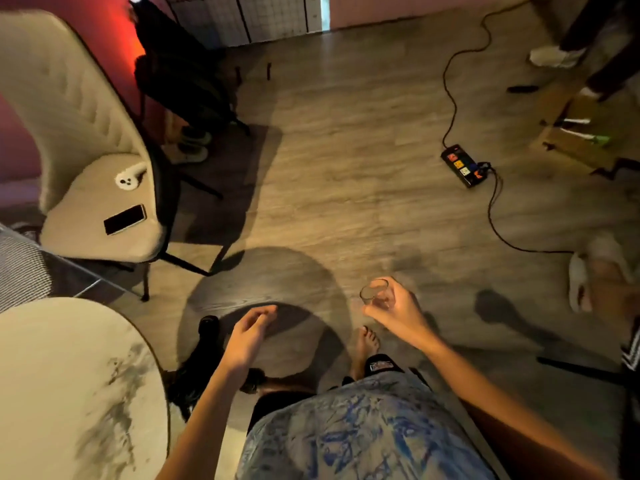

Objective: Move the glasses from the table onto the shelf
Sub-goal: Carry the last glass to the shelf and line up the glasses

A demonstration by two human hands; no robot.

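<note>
A small clear glass (pixel 373 293) is held in my right hand (pixel 394 308), above the wooden floor at centre right. My left hand (pixel 250 332) hangs over the floor with its fingers loosely apart and nothing in it. The round marble table (pixel 69 386) fills the lower left corner; the part in view carries no glasses. No shelf is in view.
A beige chair (pixel 86 140) at the left holds a phone (pixel 124 219) and a white case. A black power strip (pixel 464 166) and its cable lie on the floor at the right. Another person's feet and slippers (pixel 585 271) are at the right edge. My own bare foot (pixel 365 344) is below.
</note>
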